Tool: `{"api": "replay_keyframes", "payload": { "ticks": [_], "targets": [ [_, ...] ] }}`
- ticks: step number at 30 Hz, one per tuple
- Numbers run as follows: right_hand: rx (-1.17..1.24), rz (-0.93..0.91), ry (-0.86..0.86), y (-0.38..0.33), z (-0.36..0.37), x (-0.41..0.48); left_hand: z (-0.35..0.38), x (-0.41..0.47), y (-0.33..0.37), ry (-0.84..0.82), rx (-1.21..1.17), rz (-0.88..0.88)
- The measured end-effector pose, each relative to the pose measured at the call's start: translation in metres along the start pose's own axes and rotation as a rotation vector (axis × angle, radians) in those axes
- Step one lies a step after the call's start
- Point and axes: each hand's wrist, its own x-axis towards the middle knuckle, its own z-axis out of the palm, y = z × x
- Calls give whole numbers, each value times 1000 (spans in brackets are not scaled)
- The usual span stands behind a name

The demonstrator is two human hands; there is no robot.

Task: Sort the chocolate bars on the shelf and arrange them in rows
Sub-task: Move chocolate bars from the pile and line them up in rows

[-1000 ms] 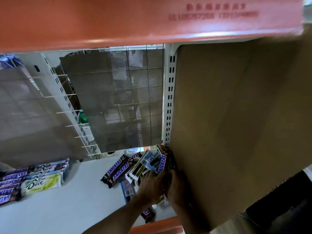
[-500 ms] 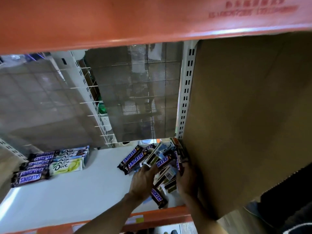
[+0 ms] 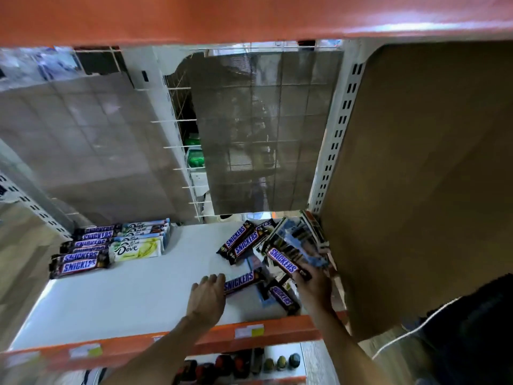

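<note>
Here, white shelf [image 3: 125, 298] under orange beam [image 3: 249, 15]

At the lower left of the frame we read SNICKERS on the front bar [image 3: 79, 265] and on the stacked bars [image 3: 88, 243] behind it. Just right of them, a pale green wrapper [image 3: 136, 248] carried the name Dove, which we also made out on the wrappers farther back [image 3: 138, 227]. Right of centre, a pair of dark bars [image 3: 241, 241] each showed SNICKERS. The word stood again on the tilted bar [image 3: 283, 261] gripped by the right hand [image 3: 313, 287], on the flat bar [image 3: 240, 282] at the fingertips of the left hand [image 3: 206, 297], and on the low bar [image 3: 281, 297] near the orange shelf edge [image 3: 166, 343]. The price labels [image 3: 249, 331] on that edge were too blurred for us to read.
</note>
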Motion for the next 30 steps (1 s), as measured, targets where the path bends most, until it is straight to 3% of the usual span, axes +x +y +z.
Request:
{"api": "replay_keyframes", "payload": {
  "ticks": [5, 10, 14, 20, 26, 30],
  "targets": [
    [124, 158, -294, -8, 30, -30, -2, -21, -45, 6, 22, -70],
    [202, 225, -463, -19, 49, -44, -10, -32, -83, 41, 50, -120],
    [76, 216, -450, -20, 61, -46, -12, -40, -113, 57, 50, -137],
    [-355, -112, -372, -28, 68, -50, -11, -52, -140, 58, -75, -193],
    [-558, -260, -356, -35, 77, -55, -11, -59, -161, 44, -90, -198],
    [-574, -242, -372, -38, 80, -53, -12, -60, -163, 71, -113, -190]
  ]
}}
